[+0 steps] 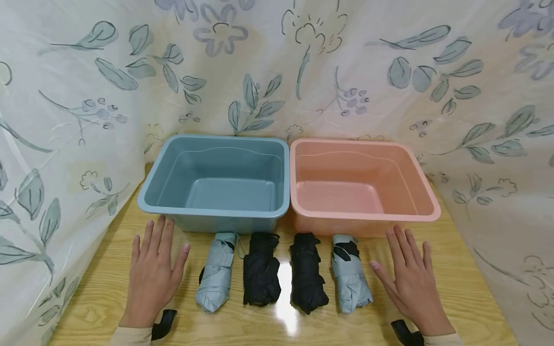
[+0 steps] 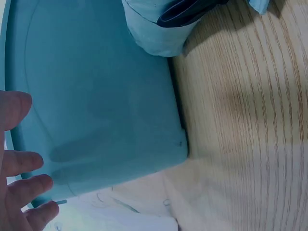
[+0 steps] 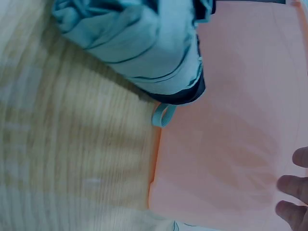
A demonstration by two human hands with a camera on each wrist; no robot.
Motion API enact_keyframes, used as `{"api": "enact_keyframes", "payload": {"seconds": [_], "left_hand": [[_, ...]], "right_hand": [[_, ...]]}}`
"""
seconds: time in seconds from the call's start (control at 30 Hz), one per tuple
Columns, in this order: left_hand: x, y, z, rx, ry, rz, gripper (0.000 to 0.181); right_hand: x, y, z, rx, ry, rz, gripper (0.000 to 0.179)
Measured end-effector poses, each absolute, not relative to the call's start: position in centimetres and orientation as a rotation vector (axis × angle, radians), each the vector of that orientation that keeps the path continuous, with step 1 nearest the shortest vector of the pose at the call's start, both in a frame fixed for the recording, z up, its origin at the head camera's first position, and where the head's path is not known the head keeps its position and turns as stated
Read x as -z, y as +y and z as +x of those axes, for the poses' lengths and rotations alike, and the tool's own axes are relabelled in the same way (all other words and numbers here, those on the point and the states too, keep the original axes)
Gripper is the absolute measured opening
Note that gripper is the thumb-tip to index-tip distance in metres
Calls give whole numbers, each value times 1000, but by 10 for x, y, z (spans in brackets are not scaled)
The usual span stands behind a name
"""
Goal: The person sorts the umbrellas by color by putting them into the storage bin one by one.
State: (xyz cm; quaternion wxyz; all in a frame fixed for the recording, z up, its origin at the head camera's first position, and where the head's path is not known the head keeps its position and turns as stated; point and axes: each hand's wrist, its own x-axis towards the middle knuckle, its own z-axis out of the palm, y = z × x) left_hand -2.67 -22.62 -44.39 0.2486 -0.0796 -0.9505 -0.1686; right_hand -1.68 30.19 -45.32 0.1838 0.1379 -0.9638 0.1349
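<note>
My left hand (image 1: 152,271) lies palm down, fingers straight, at the left, its fingertips by the front of the blue basin (image 1: 233,224). On the other side my right hand (image 1: 411,281) is laid out the same way, near the front of the pink basin (image 1: 342,226). Between the hands is a row of folded umbrellas: a light blue one (image 1: 216,274) nearest the left hand, a black one (image 1: 261,271), a second black one (image 1: 308,274), and another light blue one (image 1: 351,276) nearest the right hand. Neither hand touches an umbrella.
Both basins stand side by side at the back of the wooden table (image 1: 95,298), with nothing inside. A floral curtain (image 1: 268,62) hangs behind them and along both sides. Black straps (image 1: 164,324) sit at the wrists.
</note>
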Motion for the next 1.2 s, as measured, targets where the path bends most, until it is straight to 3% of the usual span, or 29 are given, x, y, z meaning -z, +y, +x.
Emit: {"api": "enact_keyframes", "payload": {"seconds": [0.2,0.33,0.67,0.93,1.2], "left_hand": [[442,-228,-27,535,-2508,-241,66],[438,-232,-27,640,-2440,-209,53],[423,-250,-35,1056,-2337,161,33],[412,-266,-60,1236,-2295,353,43],[400,-272,-94,1558,-2370,275,60]], "right_hand": [[450,300,-19,-456,-2612,414,75],[449,297,-19,-521,-2597,385,64],[446,287,-17,-838,-2663,322,49],[448,286,-19,-1141,-2803,201,50],[452,289,-23,-1393,-2888,130,62]]}}
